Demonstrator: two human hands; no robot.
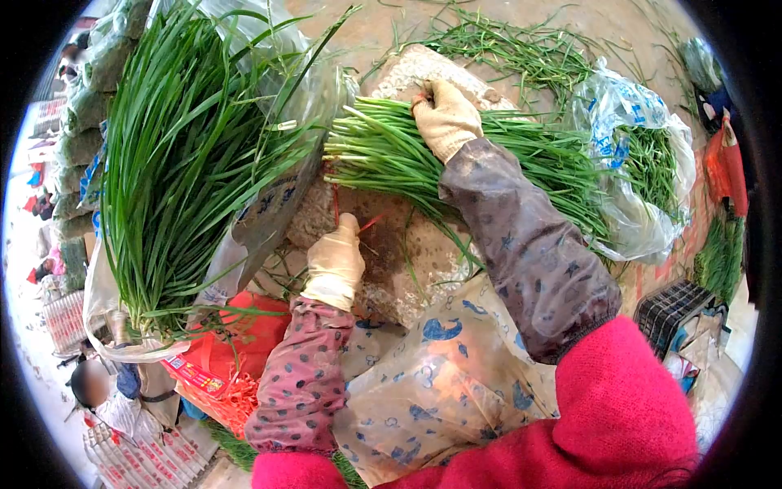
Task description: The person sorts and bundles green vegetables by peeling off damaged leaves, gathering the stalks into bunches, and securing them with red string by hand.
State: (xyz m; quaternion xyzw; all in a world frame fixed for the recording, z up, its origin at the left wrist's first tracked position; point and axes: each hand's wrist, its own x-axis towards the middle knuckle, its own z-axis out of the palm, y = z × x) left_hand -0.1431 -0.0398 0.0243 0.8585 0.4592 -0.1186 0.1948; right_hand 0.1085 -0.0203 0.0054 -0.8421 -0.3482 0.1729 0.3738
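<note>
A bunch of garlic chives point(375, 151) lies across a pale, worn block point(399, 281), its pale stem ends to the left and green leaves to the right. My right hand point(446, 118), in a cream glove, is closed on the top of the bunch; a bit of red shows at its fingers. Below the stem ends, my left hand point(336, 259), also gloved, is closed on a thin red tie point(371, 222) whose ends stick out on both sides of the fingertips. The fingers' undersides are hidden in both hands.
A large heap of chives point(195, 155) stands in a plastic bag at the left. Red strips point(232, 399) spill near a red bag point(252, 326). Another plastic bag of chives point(652, 163) lies right; loose leaves point(521, 53) litter the floor behind. A person point(122, 399) is lower left.
</note>
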